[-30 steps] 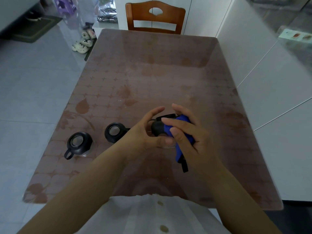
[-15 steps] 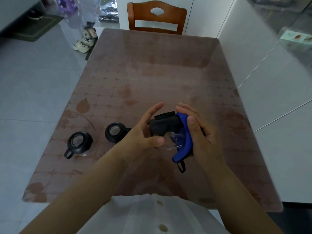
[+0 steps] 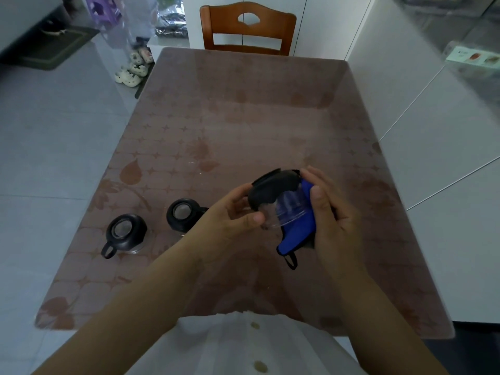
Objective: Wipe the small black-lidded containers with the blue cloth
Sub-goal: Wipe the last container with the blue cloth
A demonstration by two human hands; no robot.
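A small clear container with a black lid (image 3: 273, 192) is held tilted above the table, lid pointing up and left. My left hand (image 3: 230, 217) grips it at the lid and base. My right hand (image 3: 332, 217) presses the blue cloth (image 3: 296, 234) against the container's clear right side; a black loop hangs from the cloth's lower end. Two more black-lidded containers stand on the table to the left: one (image 3: 182, 213) partly behind my left wrist, the other (image 3: 125, 232) further left with its loop handle toward me.
The brown patterned table (image 3: 243, 125) stretches ahead, with a wooden chair (image 3: 247, 29) at its far end. White cabinets (image 3: 405, 104) run along the right edge. Grey floor with shoes (image 3: 132, 69) lies to the left.
The held container has been turned so its clear body now faces me, and the cloth has slid from over the lid round to its right side. The two other containers have not moved.
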